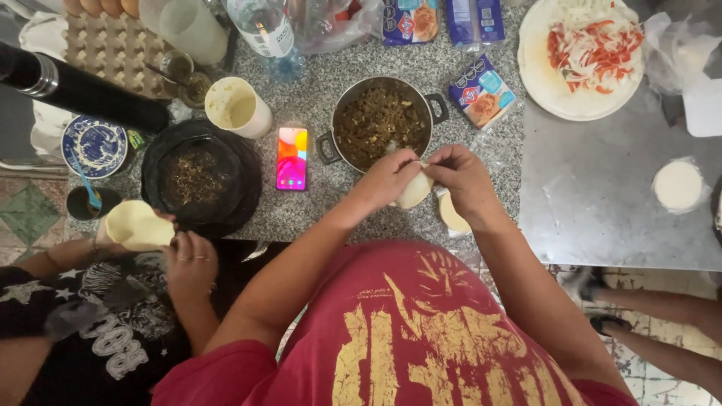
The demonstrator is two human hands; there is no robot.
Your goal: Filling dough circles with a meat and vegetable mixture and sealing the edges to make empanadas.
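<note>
Pale folded dough disc, long axis slanting toward the counter's near edge, pinched between left hand and right hand beside the pot.

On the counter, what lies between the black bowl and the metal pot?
In the head view, a smartphone with its screen lit lies flat on the granite between the black bowl and the metal pot.

A: Kind of place?
B: Home kitchen. Speckled granite counter, metal worktop alongside, worn patterned floor tiles.
A: Evidence?
B: Pot of dark cooked filling, egg tray, plate of sliced vegetables, food packets, pale cup, phone lying among it all. Cluttered, domestic, nothing commercial-looking.
</note>
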